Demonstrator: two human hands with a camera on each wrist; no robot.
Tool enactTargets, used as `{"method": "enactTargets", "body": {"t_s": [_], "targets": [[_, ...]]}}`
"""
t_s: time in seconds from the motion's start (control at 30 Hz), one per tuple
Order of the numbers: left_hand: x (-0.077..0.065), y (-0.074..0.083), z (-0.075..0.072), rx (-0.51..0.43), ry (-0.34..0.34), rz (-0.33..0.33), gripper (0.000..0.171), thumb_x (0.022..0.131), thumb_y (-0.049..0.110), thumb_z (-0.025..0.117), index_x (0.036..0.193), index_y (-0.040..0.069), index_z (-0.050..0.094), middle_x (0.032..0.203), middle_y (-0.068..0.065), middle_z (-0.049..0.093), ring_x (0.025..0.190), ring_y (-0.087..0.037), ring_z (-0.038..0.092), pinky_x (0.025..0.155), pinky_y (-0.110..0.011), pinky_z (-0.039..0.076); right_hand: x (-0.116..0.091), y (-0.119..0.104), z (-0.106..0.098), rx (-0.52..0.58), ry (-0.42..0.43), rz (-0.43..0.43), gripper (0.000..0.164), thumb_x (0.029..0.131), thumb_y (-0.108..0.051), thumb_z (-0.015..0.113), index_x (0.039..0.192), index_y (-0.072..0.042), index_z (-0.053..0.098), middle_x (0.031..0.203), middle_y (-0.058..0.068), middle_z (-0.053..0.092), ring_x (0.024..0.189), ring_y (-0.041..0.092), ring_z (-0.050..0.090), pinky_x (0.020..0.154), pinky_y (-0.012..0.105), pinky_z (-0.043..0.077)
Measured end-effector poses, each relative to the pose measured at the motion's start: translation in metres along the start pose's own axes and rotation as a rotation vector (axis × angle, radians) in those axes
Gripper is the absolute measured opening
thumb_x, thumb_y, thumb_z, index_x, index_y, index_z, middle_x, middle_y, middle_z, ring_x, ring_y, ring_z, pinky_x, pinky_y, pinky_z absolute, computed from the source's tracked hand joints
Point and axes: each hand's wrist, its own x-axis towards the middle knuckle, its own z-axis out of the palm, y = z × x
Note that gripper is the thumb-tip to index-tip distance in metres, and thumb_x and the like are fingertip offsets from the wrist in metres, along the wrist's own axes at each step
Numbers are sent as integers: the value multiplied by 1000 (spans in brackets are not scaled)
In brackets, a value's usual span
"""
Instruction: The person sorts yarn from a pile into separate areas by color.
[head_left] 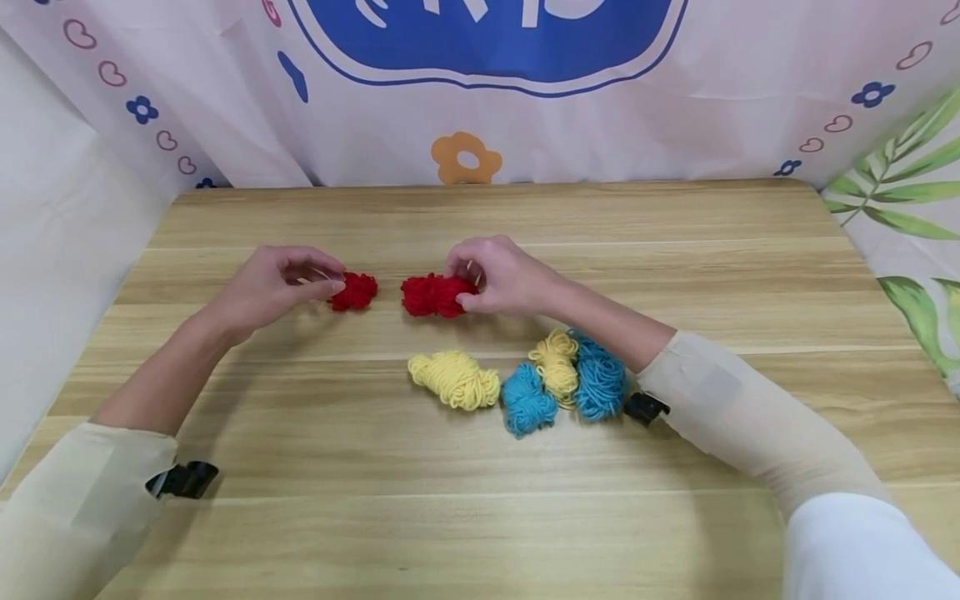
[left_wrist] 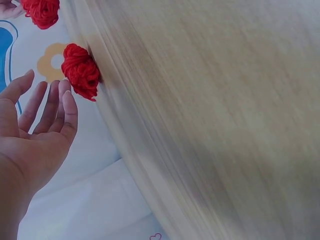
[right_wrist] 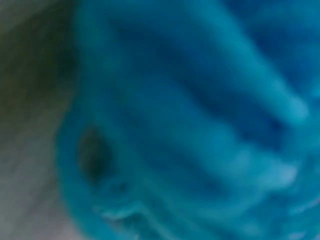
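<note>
At the back left of the table, a small red yarn bundle [head_left: 356, 292] lies right at the fingertips of my left hand [head_left: 273, 287]. In the left wrist view that hand's fingers are spread and loosely bent, with the small red bundle [left_wrist: 81, 72] just beyond their tips. My right hand [head_left: 502, 275] grips the right end of a longer red yarn bundle [head_left: 431, 295], thumb in front and fingers behind. The two red bundles lie in a row with a gap between them. Blurred blue yarn [right_wrist: 190, 120] fills the right wrist view, hiding the right hand there.
Nearer me lie a yellow skein [head_left: 455, 380], a small blue skein [head_left: 528, 400], an upright yellow skein [head_left: 556, 368] and a larger blue skein [head_left: 600, 379], the last beneath my right forearm. A printed cloth [head_left: 600, 133] hangs behind the wooden table [head_left: 337, 533].
</note>
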Motion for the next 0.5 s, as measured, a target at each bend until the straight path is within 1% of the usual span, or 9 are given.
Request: {"method": "enactTargets", "body": {"t_s": [0.13,0.23,0.33,0.5], "targets": [[0,3,2,31,2,-12,27,97,11,74,121,-1,72,105,0,74,89,-8,66,74,-24,55,3,-1,0,-16,1,10,20,87,0,74,107,0,71,102,11,74,89,21,67,78,30,58],[-1,4,3,45,-5,-10,27,97,11,73,121,-1,72,110,-7,74,90,-9,66,75,-24,55,5,-1,0,-27,-1,20,20,88,-1,74,107,-1,71,102,10,73,90,21,67,78,29,57],[-1,5,3,47,-14,-8,27,98,11,73,121,-2,72,112,-10,73,91,-10,66,75,-24,55,6,-3,0,-29,-4,28,20,88,-2,75,108,-1,71,103,10,73,90,21,66,79,28,57],[-2,4,3,36,-35,-9,26,98,10,73,121,-1,72,112,-9,73,91,-16,67,74,-25,56,10,-3,1,-27,-3,25,20,88,-2,75,108,-1,71,101,10,73,89,21,65,80,32,57]]}}
